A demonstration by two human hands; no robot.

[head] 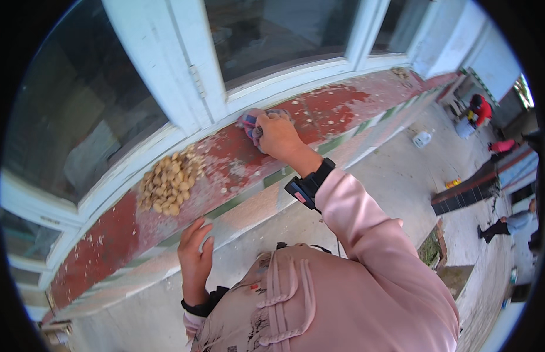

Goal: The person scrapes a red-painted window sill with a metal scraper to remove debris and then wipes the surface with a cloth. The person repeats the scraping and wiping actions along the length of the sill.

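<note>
My right hand (276,134) grips a bunched checked cloth (251,123) and presses it on the red window sill (237,147), close to the white window frame. My left hand (195,257) hangs just off the sill's front edge, fingers apart, with nothing in it. Between the two hands and nearer the window, a heap of tan shelled nuts or pits (166,182) lies on the sill, with pale crumbs at its right side. Light flakes and whitish smears are scattered over the red paint on both sides of the cloth. The cloth's underside is hidden.
A small pile of debris (400,74) lies at the sill's far right end. Below are a concrete floor, a white plastic jug (422,139) and a person in red (480,110) beside a pale bucket (464,128). Another person (508,223) is at the far right.
</note>
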